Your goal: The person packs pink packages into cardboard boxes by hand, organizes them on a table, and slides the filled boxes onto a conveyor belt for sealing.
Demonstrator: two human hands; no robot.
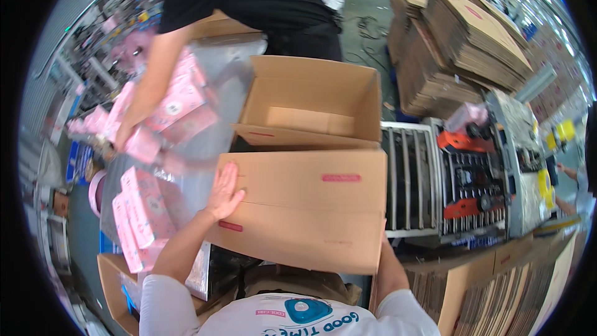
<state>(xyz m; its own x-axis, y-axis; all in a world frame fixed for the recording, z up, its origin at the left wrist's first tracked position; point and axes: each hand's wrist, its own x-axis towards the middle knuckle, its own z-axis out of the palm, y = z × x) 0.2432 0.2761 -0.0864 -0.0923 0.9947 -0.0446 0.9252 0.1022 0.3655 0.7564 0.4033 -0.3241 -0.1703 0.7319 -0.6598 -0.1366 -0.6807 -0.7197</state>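
The left hand [225,196] lies open on the box [298,190], just beside the carton [314,84] — the right hand [385,247] mostly hides (its grip I cannot tell) — so steadying seems the step, next calling for even support.

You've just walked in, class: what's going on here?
The person in white sleeves has the left hand spread flat on a brown cardboard box; the right hand is at its right edge, mostly hidden. Just beyond it stands an open-topped carton, its inside bottom showing. At the far left, a co-worker in black reaches among pink packages on a grey table. A roller conveyor lies to the right.
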